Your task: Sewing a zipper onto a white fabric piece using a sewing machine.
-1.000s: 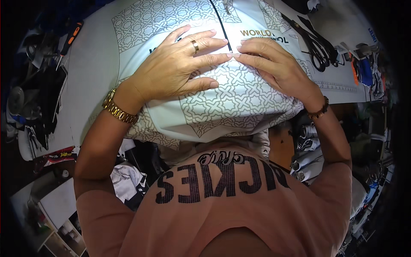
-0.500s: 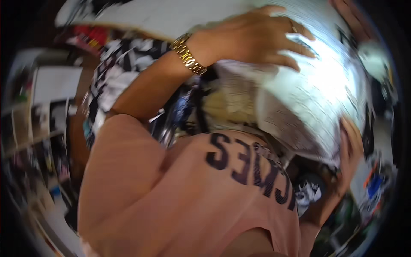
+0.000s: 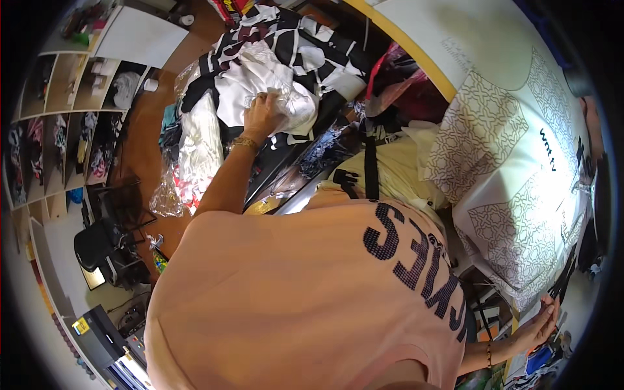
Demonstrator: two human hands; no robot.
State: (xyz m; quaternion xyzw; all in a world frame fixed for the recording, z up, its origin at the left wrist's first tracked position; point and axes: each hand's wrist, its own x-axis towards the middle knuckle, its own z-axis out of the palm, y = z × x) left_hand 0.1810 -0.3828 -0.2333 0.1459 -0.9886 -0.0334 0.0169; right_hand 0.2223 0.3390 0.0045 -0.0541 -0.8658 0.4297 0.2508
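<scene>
My left hand [image 3: 261, 116], with a gold watch at its wrist, reaches out to a heap of clothes. Its fingers are curled into a bunched white garment [image 3: 240, 84] on top. At the lower right, my right hand [image 3: 541, 320] is beside the bottom corner of a large white bag [image 3: 484, 224] with a brown lattice pattern. The right fingertips are drawn together by thin dark strips [image 3: 564, 276]; what exactly they pinch is too small to make out. Strong glare washes out part of the bag.
The white table [image 3: 432, 32] has a yellow edge. Black-and-white clothes [image 3: 331, 55] and a clear plastic-wrapped white bundle [image 3: 198, 156] lie in the heap. Shelves of folded items [image 3: 65, 140], a black chair [image 3: 101, 250] and a dark machine [image 3: 104, 338] stand at left.
My left hand has gone from above the white bag to the heap of clothes on the left. My right hand has slid down to the bag's lower corner. The view has turned.
</scene>
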